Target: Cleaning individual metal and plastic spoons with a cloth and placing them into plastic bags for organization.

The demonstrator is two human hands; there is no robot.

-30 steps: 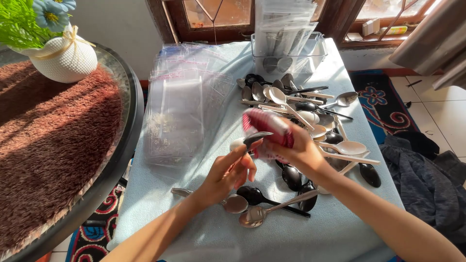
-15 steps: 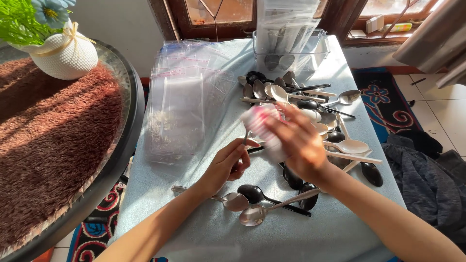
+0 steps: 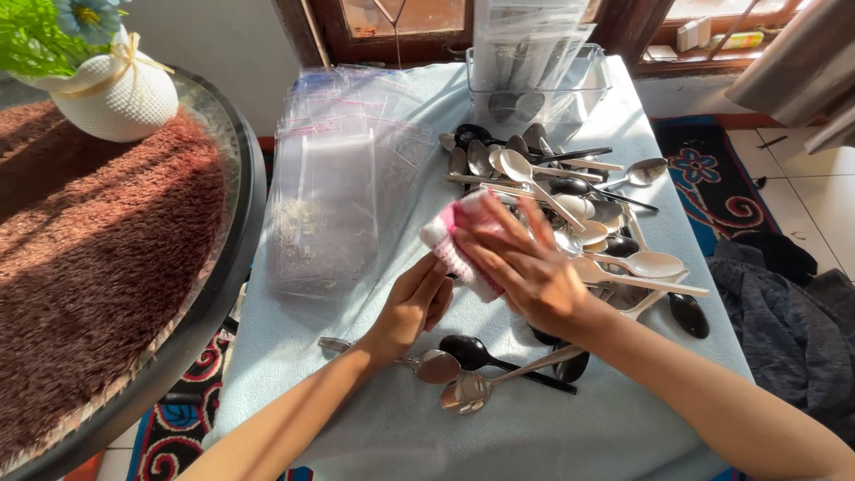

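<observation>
Wiping with a pink cloth (image 3: pixel 463 242), the right hand (image 3: pixel 525 267) presses it over something the left hand (image 3: pixel 414 303) grips beneath, hidden from view. Three spoons (image 3: pixel 472 389) lie apart nearby, seemingly finished; a heap of spoons (image 3: pixel 570 196), too tangled to count, waits beside a stack of clear bags (image 3: pixel 329 196)

A stack of bags (image 3: pixel 325 191) lies left of the spoon pile (image 3: pixel 570 209), with a box (image 3: pixel 539 85) behind the spoons.
</observation>
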